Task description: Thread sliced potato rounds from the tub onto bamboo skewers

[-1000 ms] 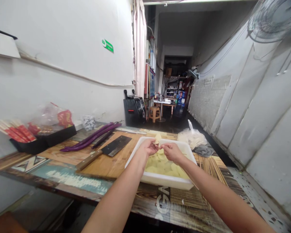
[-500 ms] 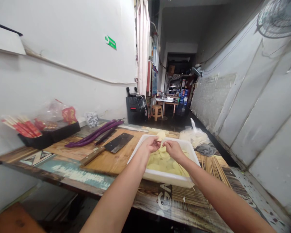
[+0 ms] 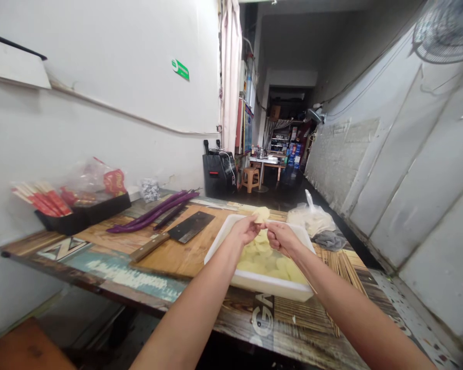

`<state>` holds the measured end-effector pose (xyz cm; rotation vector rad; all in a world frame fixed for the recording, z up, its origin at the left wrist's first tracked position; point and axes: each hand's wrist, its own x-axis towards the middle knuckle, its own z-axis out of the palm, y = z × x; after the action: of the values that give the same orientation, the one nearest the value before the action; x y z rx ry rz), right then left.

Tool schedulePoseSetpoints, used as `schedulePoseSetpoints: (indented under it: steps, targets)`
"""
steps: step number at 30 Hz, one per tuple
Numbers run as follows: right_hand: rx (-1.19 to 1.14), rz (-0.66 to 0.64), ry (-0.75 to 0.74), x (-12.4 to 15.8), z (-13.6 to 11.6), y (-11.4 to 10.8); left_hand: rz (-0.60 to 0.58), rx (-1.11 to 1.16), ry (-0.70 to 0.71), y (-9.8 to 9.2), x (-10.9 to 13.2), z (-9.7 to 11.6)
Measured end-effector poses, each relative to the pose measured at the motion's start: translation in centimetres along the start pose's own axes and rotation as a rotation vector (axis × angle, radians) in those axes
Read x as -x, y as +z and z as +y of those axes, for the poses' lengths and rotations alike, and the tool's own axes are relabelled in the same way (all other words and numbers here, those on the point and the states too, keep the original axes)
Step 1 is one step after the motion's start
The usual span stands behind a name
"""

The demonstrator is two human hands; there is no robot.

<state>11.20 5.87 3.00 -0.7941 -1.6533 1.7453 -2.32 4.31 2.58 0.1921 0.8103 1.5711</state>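
Pale yellow slices (image 3: 261,214) are pinched in my left hand (image 3: 247,228), above a white tub (image 3: 262,287). My right hand (image 3: 281,236) is closed on a thin wooden skewer (image 3: 305,277), whose long end runs back under my right wrist. Its fingertips meet the left ones at the edge of the held slices; the skewer's tip is hidden there. Many more round yellow slices (image 3: 254,261) lie in the tub below both hands.
A cleaver (image 3: 191,226) lies on a wooden board (image 3: 165,262) left of the tub, with purple eggplants (image 3: 150,213) behind. Skewers (image 3: 343,270) and a plastic bag (image 3: 312,218) are at the right. Black boxes (image 3: 104,206) stand at the far left.
My right hand has closed around the skewer and come up against the slices in my left hand. The whole view has shifted slightly.
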Motion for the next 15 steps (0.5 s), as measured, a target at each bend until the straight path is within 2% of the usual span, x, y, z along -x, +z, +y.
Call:
schedulePoseSetpoints:
  steps: [7,15]
  targets:
    - [0.059,0.058,-0.120,0.43,0.09,-0.01,0.034,0.108,0.065,0.16,0.20,0.39]
    - [0.185,0.083,-0.171,0.38,0.48,0.08,0.023,0.046,0.120,0.28,0.35,0.07]
